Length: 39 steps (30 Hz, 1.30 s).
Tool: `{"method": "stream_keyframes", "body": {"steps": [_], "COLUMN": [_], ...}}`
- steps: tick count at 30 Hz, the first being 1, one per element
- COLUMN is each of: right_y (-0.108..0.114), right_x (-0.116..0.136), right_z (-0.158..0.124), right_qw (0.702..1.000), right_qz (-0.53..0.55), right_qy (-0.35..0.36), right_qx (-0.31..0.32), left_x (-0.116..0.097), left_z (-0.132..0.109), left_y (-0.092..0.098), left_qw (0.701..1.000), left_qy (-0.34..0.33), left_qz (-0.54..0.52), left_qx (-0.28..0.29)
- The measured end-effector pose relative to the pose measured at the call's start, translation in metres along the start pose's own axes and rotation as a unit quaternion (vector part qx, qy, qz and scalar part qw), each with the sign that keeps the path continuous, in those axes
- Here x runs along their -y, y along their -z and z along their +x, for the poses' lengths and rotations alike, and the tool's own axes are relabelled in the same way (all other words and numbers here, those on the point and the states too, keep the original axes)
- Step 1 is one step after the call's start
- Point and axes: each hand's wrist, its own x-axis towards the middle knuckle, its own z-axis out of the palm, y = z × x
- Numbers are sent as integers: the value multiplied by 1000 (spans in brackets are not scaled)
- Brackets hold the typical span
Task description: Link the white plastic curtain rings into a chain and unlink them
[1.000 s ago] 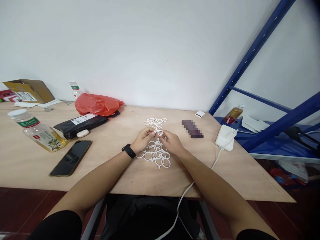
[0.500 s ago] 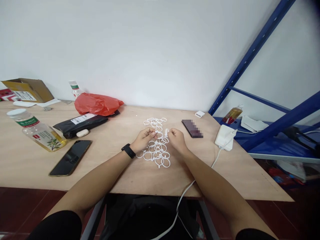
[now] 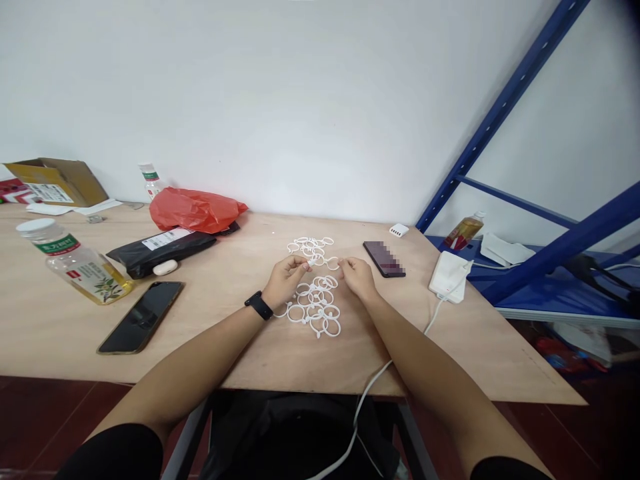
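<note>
Over the middle of the table, my left hand pinches a white plastic ring between thumb and fingers. Facing it, my right hand grips a second white ring by its right side. The two rings meet between the hands; whether they are linked or only touching cannot be told. Below them lies a loose group of similar rings, overlapping, with small knobs on their rims. Another cluster of white rings lies just beyond my fingers.
To the left are a phone, a tilted-looking drink bottle, a black parcel, a white earbud-type case and a red plastic bag. At right are a dark pixelated slab, a white power strip with its cable, and a blue rack.
The ring in my right hand has turned to show its full loop and now meets the left hand's ring. Both hands stay in nearly the same place.
</note>
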Motion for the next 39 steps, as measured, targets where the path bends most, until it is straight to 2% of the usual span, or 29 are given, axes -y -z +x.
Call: {"method": "stream_keyframes", "body": {"steps": [4, 9, 15, 21, 26, 31, 39], "right_y": [-8, -14, -10, -9, -8, -7, -11], "right_x": [23, 40, 39, 38, 36, 34, 35], "right_z": [-21, -39, -38, -38, -37, -37, -41], "right_qw": [987, 976, 975, 972, 968, 966, 962], "right_qz": [127, 125, 111, 87, 62, 39, 24], "right_qy": [90, 180, 190, 217, 242, 253, 269], "right_qx": [30, 4, -1, 12, 18, 29, 28], "left_x": [-5, -11, -12, -10, -7, -9, -15], "left_z": [-4, -7, -8, -8, -7, -7, -9], "left_y": [1, 0, -1, 0, 3, 5, 6], "left_qw": [997, 987, 976, 980, 972, 969, 957], "left_qy": [-24, -66, -101, -83, -121, -129, -136], "left_qz": [68, 143, 191, 180, 196, 195, 242], "left_qx": [-12, -5, 29, 10, 47, 83, 81]}}
